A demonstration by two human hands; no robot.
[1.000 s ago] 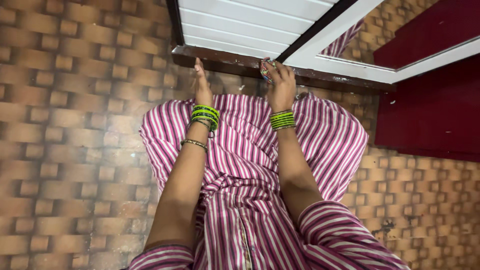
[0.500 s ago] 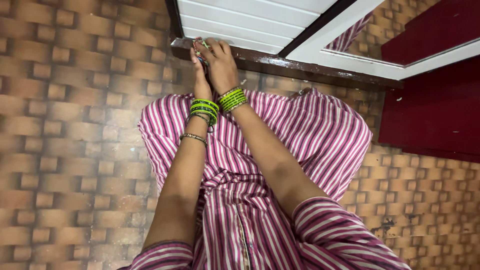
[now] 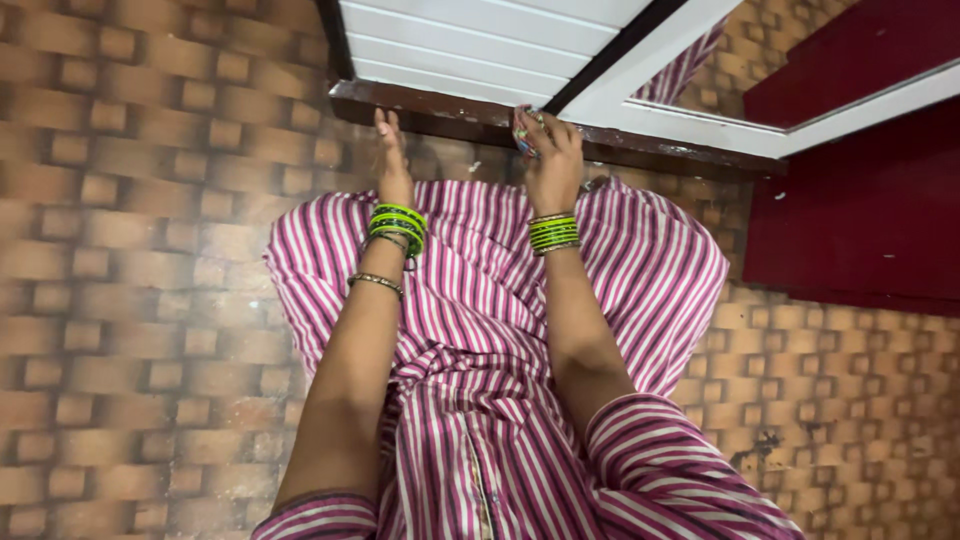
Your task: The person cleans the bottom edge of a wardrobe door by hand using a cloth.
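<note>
My right hand (image 3: 548,155) is closed around a small multicoloured cloth (image 3: 524,138) and presses it against the dark brown wooden ledge (image 3: 440,108) below a white panelled door (image 3: 470,45). My left hand (image 3: 390,160) is flat with fingers straight, its fingertips touching the same ledge further left; it holds nothing. Both wrists carry green bangles. My pink and white striped garment (image 3: 480,330) fills the lower middle of the view.
A white-framed mirror panel (image 3: 720,75) stands to the right of the door and reflects the floor. A dark red cabinet surface (image 3: 850,220) lies at the right. The floor (image 3: 140,280) has a brown brick pattern.
My right hand with the cloth has slid along the ledge from beside my left hand back to the right. My left hand stayed in place.
</note>
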